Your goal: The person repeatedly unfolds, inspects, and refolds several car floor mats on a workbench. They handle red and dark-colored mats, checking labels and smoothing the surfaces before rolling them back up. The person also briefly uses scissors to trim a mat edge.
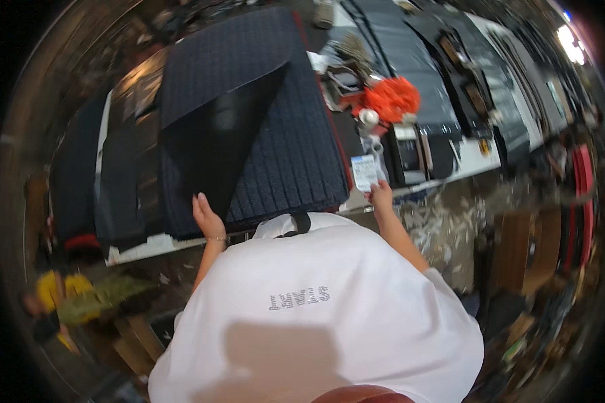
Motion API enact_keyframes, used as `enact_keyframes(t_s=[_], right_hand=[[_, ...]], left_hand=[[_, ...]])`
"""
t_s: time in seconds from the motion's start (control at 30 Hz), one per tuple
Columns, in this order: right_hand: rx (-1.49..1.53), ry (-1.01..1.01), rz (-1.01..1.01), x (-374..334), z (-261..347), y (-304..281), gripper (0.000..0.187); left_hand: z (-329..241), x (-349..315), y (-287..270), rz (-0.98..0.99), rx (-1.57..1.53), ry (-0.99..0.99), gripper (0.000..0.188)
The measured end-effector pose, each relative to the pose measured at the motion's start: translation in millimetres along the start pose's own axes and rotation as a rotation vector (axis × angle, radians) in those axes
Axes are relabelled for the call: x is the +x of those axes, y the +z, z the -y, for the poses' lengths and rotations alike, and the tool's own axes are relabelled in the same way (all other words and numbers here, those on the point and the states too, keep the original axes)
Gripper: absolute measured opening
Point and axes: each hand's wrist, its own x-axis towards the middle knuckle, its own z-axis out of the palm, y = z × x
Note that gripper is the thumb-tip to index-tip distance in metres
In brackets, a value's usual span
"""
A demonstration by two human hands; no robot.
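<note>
A stack of dark blue ribbed carpet mats [296,154] lies on the table in front of me. Its top mat is folded back, showing a smooth black underside [225,127]. My left hand [210,219] is at the near edge of that flap, its fingers stretched out and pointing up; whether they touch the flap I cannot tell. Near the right side of the stack, my right hand [381,196] pinches a small white printed label [365,172] by its lower edge. A clear plastic piece [378,153] lies just behind the label.
Right of the stack are a crumpled orange bag [391,99], a white roll [368,118] and a dark box-like device [408,153]. More dark sheets [131,144] lie to the left. Scraps [444,225] litter the floor at right, near cardboard boxes [528,248]. A person in yellow [64,289] is at lower left.
</note>
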Motion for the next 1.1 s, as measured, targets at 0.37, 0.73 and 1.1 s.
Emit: enact_keyframes(t_s=[0.37,0.73,1.1], right_hand=[[0.253,0.143,0.090,30.1,6.1,39.6,0.028],[-0.305,-0.057,-0.063,13.4,0.1,35.0,0.030],[-0.285,-0.273,0.108,-7.7,60.4,49.2,0.012]], left_hand=[[-47.0,-6.8,1.8,0.541,0.342,0.544,0.018],[-54.5,-19.4,9.1,0.582,0.418,0.635,0.016],[-83.2,-46.0,48.7,0.573,0.399,0.472,0.014]])
